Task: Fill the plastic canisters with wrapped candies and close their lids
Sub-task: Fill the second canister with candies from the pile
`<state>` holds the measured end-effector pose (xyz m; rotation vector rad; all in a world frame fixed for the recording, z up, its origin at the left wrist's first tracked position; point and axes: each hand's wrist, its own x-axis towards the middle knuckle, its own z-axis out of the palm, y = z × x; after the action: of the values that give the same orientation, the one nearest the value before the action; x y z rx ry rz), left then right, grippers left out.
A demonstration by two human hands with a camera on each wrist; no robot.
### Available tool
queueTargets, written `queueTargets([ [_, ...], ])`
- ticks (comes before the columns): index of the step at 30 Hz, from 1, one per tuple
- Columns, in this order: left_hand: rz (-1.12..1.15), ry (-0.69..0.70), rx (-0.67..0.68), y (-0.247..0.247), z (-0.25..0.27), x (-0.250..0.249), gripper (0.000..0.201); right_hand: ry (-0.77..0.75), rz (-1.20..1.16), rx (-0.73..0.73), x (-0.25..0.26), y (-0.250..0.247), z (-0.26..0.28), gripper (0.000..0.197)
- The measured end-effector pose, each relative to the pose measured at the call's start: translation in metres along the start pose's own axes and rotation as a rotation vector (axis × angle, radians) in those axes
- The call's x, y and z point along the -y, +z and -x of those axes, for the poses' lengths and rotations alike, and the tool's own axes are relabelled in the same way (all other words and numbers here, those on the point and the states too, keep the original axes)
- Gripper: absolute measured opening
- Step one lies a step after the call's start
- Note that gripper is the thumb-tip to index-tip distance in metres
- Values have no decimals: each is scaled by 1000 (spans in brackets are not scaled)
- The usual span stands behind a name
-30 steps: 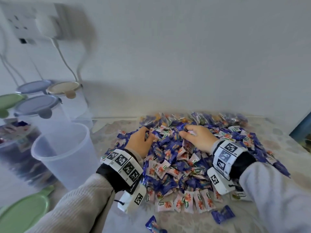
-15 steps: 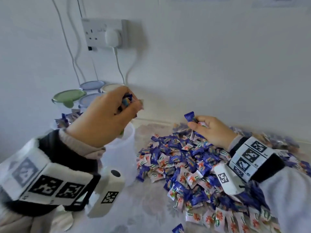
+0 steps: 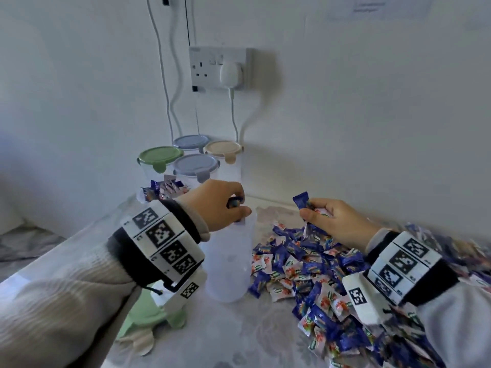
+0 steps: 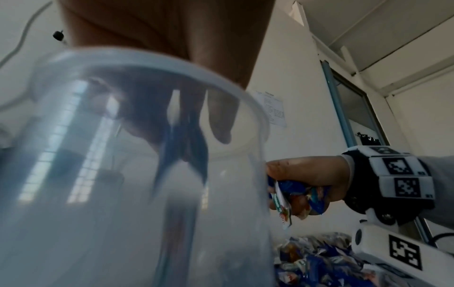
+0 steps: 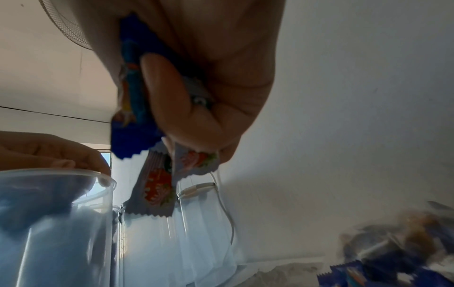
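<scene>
An open clear plastic canister (image 3: 228,264) stands on the table, left of a big pile of wrapped candies (image 3: 313,266). My left hand (image 3: 225,205) hovers over its mouth, fingers curled round a few blue-wrapped candies (image 4: 181,143) that hang down inside the rim (image 4: 137,64). To the right, my right hand (image 3: 334,221) is raised above the pile and grips a bunch of candies (image 5: 147,136), one blue wrapper (image 3: 301,201) sticking up. A green lid (image 3: 151,314) lies on the table under my left wrist.
Several closed canisters (image 3: 194,163) with green, blue and beige lids stand against the wall behind. A filled canister (image 3: 164,191) sits beside them. A wall socket with a plugged charger (image 3: 220,69) and hanging cables is above. The pile spreads to the right edge.
Both hands left the pile with candies. My left hand went to the canister's mouth and has lowered onto it; my right hand lifted its handful slightly.
</scene>
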<state>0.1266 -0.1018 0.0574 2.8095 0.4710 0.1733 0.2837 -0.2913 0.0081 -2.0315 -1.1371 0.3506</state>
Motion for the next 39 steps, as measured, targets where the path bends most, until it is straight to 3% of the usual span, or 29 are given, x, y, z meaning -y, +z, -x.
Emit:
queueTargets([
  [2, 3, -10, -43, -1, 8, 3, 25, -50, -30, -8, 5, -2, -3, 38],
  [4, 20, 20, -168, 0, 18, 9, 32, -92, -58, -4, 15, -5, -7, 37],
  [7, 132, 31, -351, 10, 38, 19, 67, -153, -93, 21, 39, -10, -16, 23],
  [9, 245, -15, -378, 22, 47, 24, 95, -214, -83, 42, 55, -10, -27, 16],
  [13, 500, -78, -387, 44, 49, 32, 125, -308, 33, 164, 89, 2, -50, 6],
  [15, 636, -92, -369, 54, 48, 36, 136, -342, 146, 227, 103, 11, -59, 11],
  [18, 725, -86, -349, 62, 47, 38, 134, -368, 344, 343, 115, 26, -66, 10],
  [21, 753, -77, -346, 62, 48, 37, 115, -323, 507, 421, 117, 38, -70, 37],
  [23, 787, -69, -327, 62, 48, 38, 122, -333, 505, 402, 117, 42, -70, 53],
  [26, 828, -73, -312, 63, 49, 40, 136, -370, 266, 266, 116, 42, -69, 52],
  [30, 842, -72, -316, 65, 48, 41, 136, -439, -254, -14, 111, 51, -69, 35],
  [33, 846, -72, -326, 66, 47, 41, 135, -418, -551, -126, 107, 65, -67, 33],
  [37, 839, -61, -339, 69, 48, 41, 131, -486, -473, -153, 95, 84, -62, 35],
  [39, 837, -60, -355, 70, 48, 41, 127, -499, -444, -132, 90, 90, -57, 53],
])
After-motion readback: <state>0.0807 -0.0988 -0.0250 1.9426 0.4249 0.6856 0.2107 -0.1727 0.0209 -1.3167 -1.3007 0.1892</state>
